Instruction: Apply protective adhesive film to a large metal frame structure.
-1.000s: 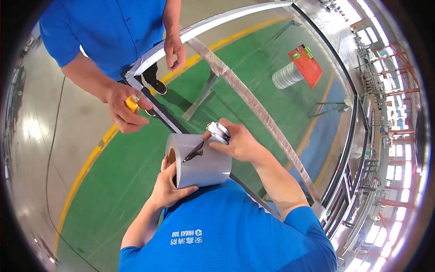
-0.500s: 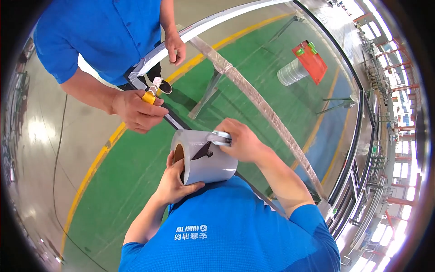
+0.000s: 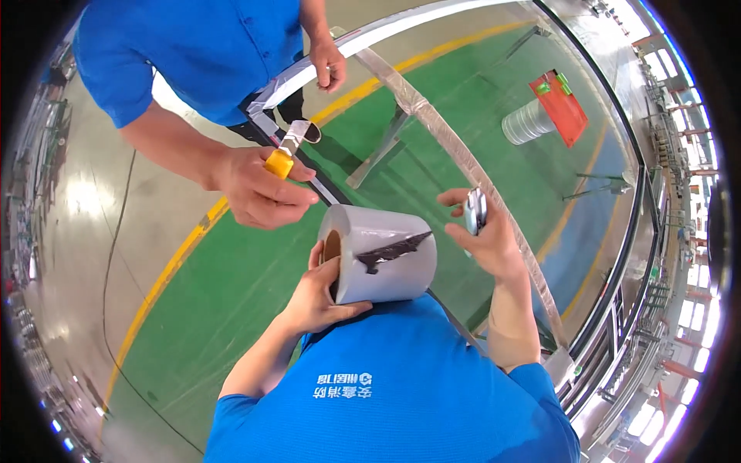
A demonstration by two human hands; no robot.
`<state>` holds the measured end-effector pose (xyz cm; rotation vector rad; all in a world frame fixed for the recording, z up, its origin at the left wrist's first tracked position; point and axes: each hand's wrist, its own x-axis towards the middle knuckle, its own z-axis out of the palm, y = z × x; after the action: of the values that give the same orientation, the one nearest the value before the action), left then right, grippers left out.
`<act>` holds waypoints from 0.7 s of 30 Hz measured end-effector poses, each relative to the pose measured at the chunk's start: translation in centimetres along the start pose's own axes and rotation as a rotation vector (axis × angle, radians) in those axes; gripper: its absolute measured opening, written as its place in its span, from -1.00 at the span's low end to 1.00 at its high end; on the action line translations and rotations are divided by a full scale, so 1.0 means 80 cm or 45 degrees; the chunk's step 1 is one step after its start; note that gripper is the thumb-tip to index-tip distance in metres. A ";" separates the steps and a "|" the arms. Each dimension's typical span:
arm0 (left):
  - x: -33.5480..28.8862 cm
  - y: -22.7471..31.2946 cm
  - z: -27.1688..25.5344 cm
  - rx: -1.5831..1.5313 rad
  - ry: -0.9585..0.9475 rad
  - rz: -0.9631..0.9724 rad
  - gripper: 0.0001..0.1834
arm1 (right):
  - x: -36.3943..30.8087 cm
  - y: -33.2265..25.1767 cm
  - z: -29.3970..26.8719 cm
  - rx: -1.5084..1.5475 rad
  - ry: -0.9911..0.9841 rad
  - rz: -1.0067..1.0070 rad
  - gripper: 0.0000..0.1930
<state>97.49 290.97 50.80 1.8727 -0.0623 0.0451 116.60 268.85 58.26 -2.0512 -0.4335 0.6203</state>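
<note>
A wide roll of glossy grey film (image 3: 386,282) rests against my chest, its brown cardboard core open at the left end. A jagged dark patch (image 3: 394,251) shows on its wrapping. My left hand (image 3: 320,297) grips the roll's left end, fingers at the core and thumb underneath. To the right, apart from the roll, my right hand (image 3: 490,239) is closed round a silver utility knife (image 3: 474,212). Across from me, a co-worker's hand (image 3: 262,189) holds a small yellow tool (image 3: 279,163) with a pale strip curling from it.
A long frame bar (image 3: 432,15) curves across the far side, and a film-wrapped bar (image 3: 463,158) crosses to the right. Beyond stands a ribbed white cylinder (image 3: 529,123) with a red board (image 3: 557,108) on it. The co-worker (image 3: 208,54) stands close at the far left.
My right hand has drawn the knife off the roll, away to the right. The dark patch on the wrapping now shows longer. The pale strip at the co-worker's yellow tool has looped outward.
</note>
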 end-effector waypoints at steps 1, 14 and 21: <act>-0.002 -0.001 0.000 -0.012 0.019 -0.043 -0.36 | 0.002 0.004 0.000 0.064 -0.055 0.092 -0.62; -0.028 -0.013 0.016 -0.183 0.099 -0.260 -0.41 | 0.007 0.036 0.037 -0.351 -0.122 -0.349 -0.80; -0.031 -0.028 0.014 -0.471 0.064 -0.416 -0.19 | -0.036 0.026 0.028 0.117 -0.068 -0.297 -0.75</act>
<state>95.15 290.65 48.19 1.4913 0.2545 -0.1366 113.10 267.82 56.19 -1.8668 -0.6532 0.5438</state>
